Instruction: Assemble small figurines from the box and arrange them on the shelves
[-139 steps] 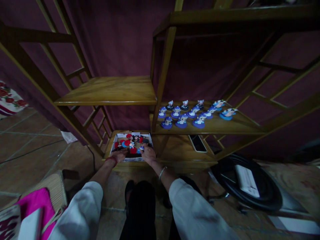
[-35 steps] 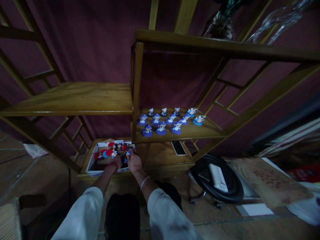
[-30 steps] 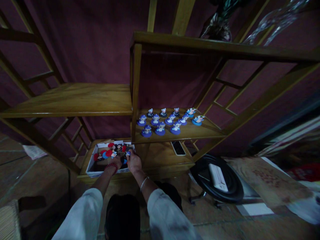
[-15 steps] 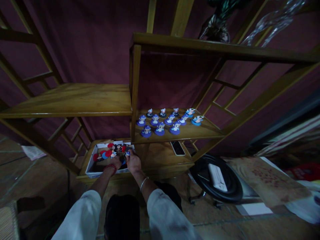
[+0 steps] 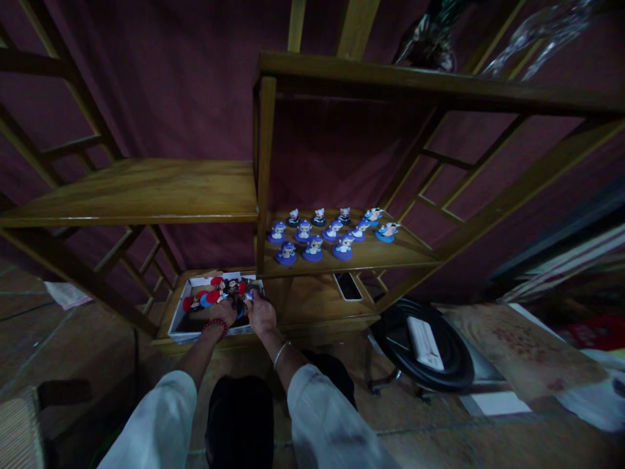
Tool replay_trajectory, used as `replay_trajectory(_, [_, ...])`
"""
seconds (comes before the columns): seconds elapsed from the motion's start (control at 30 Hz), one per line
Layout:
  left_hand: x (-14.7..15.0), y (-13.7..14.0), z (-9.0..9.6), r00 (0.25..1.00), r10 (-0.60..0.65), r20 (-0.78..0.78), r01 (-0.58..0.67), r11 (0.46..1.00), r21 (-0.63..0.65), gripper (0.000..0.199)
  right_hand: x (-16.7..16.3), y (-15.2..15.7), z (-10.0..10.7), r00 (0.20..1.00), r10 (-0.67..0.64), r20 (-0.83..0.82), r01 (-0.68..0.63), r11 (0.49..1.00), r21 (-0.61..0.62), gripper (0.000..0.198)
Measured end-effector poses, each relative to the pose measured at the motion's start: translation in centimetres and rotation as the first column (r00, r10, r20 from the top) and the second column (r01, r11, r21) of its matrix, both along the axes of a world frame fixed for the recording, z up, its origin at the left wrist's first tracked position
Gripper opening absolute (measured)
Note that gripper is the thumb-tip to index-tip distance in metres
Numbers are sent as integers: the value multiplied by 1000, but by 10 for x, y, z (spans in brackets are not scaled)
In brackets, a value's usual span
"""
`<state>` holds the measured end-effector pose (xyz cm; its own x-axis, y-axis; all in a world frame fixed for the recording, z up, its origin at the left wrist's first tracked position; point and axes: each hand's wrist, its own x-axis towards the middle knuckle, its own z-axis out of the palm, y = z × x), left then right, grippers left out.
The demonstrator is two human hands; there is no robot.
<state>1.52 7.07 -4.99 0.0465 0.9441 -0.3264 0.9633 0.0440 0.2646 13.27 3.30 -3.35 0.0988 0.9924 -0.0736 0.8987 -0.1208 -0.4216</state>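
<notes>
A white-walled box (image 5: 181, 316) sits on the low shelf and holds several red-capped figurines (image 5: 208, 299). My left hand (image 5: 225, 312), with a red bead bracelet at the wrist, reaches into the box beside them; its fingers are mostly hidden. At the box's right end, my right hand (image 5: 262, 314) has its fingers closed on a small purple-and-white figurine (image 5: 249, 296). Dark and blue shapes show between the hands, too small to make out. Above, several purple-based figurines (image 5: 313, 247) stand in rows on the middle shelf.
Small dark-based figurines (image 5: 319, 217) and blue-based figurines (image 5: 387, 232) share the middle shelf (image 5: 410, 255). A phone (image 5: 348, 286) lies on the low shelf. To the right is a black round stool (image 5: 390, 339) with a white box (image 5: 424, 344). An upper-left shelf (image 5: 146, 192) overhangs the box.
The view has shifted slightly. Both hands stay at the box, and the purple-and-white figurine in my right hand has moved very little.
</notes>
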Motion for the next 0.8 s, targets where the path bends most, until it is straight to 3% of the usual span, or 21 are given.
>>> replay_trajectory(0.43, [-2, -3, -7, 972, 61, 228, -86, 991, 103, 19, 1, 1, -2, 1000, 7, -27, -6, 1000, 22, 31])
replay_trajectory(0.8, [-9, -3, -4, 827, 192, 529, -267, 962, 67, 22, 3, 4, -10, 994, -8, -107, 14, 998, 54, 35])
